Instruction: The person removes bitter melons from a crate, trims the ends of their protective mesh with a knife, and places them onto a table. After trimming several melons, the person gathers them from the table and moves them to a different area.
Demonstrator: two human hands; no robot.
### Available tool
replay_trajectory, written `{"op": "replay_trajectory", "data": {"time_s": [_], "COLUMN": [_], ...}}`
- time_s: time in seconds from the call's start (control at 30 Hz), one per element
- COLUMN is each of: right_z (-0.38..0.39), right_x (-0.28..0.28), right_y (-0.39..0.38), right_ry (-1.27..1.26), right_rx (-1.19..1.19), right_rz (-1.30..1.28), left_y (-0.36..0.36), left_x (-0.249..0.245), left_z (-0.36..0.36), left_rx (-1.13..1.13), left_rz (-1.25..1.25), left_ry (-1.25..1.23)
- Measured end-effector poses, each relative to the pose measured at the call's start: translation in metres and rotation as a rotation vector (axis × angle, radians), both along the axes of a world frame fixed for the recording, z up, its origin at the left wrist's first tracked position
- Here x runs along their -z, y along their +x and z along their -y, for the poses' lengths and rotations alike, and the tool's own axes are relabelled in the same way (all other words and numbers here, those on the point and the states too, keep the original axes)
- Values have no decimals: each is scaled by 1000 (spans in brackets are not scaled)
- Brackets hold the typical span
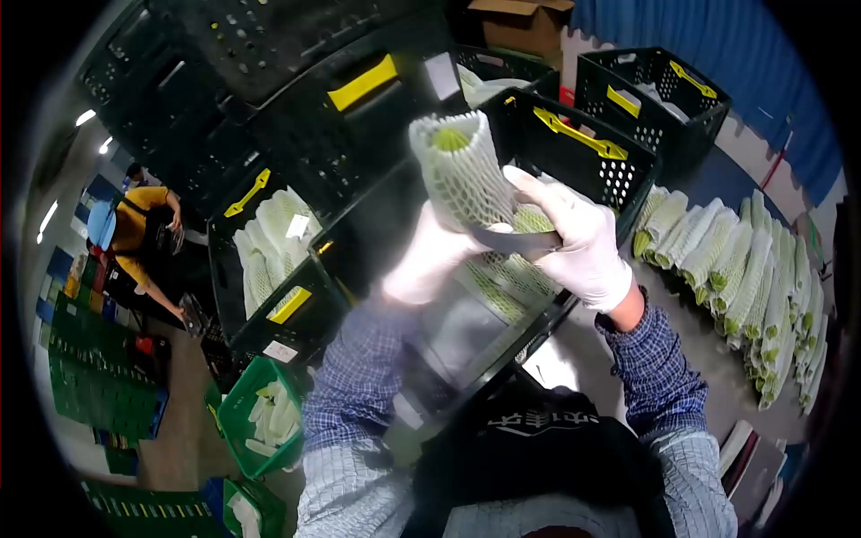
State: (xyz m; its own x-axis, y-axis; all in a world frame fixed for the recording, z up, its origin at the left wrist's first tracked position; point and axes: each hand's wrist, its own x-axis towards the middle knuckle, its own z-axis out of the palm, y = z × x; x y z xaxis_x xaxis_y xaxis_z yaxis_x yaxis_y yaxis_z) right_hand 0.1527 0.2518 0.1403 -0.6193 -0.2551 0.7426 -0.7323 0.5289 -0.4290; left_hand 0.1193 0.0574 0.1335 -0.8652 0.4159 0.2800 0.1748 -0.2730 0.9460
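My left hand [434,253], in a white glove, is closed around the lower part of a green gourd-like vegetable [451,142] in a white foam net sleeve. The sleeve's open end points up and away from me. My right hand [574,235], also gloved, is closed on a dark, flat, knife-like blade [518,241] that crosses the sleeve's lower part. Its handle is hidden in the fingers. The right thumb lies close to the net. Below both hands, more net-sleeved vegetables [504,296] lie in a black crate [639,170] with a yellow handle.
To the right, many sleeved vegetables [731,260] are piled in a row. Another black crate [291,334] with sleeved vegetables stands left, near a green tub [235,430] of pale pieces. Tall black crates [296,117] rise ahead. A person in yellow [143,220] bends at far left.
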Motion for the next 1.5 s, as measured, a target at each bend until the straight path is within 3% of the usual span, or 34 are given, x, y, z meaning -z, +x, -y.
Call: {"op": "replay_trajectory", "data": {"time_s": [0.13, 0.17, 0.27, 0.4, 0.43, 0.5, 0.63, 0.7, 0.8, 0.9, 0.97, 1.03, 1.07, 1.13, 1.2, 1.33, 1.37, 1.5], "right_z": [-12, -15, -14, -6, -5, -2, 0, 1, 1, -1, -5, -7, -8, -3, 7, 4, 3, 3], "right_x": [-19, -21, -27, -29, -27, -22, -17, -16, -29, -27, -10, -2, -2, -3, -1, 0, 3, -3], "right_y": [11, 11, 7, -5, -7, -5, -2, -4, -10, -3, -13, -15, -12, -2, 5, 20, 19, 22], "right_ry": [230, 192, 41, 36, 75, 128, 184, 62, 1, 75, 58, 48, 47, 43, 9, 72, 91, 234], "right_rx": [11, -14, 9, 143, 161, 188, 118, 60, 131, 165, 178, 139, 94, 40, 63, 152, 134, 76], "right_rz": [-48, -110, -354, -566, -585, -561, -548, -451, -452, -347, -454, -479, -455, -375, -285, 16, -43, -153], "left_y": [-1, 6, 3, -9, -9, -2, -4, -4, 8, 20, 14, 7, 3, 3, 8, -1, 1, 1], "left_x": [2, -2, 3, 13, 10, 6, 14, 13, -10, -30, -22, -5, 10, 7, -12, 11, 12, 6], "left_z": [-3, 1, 0, -8, -6, -7, -3, -6, -14, -22, -14, -7, -4, -5, -6, -4, -2, 3], "left_rx": [94, 27, -39, 73, 74, 98, 203, 207, 212, 82, 41, 101, 167, 239, 278, 215, 206, 267], "left_rz": [1, 100, 6, -73, -39, 123, 128, 109, -101, -225, -829, -612, -97, 383, 327, -48, 196, 346], "left_ry": [62, -16, -129, -38, -141, -68, 29, -7, -337, -592, -710, -511, -253, -24, -106, -249, -120, -5]}}
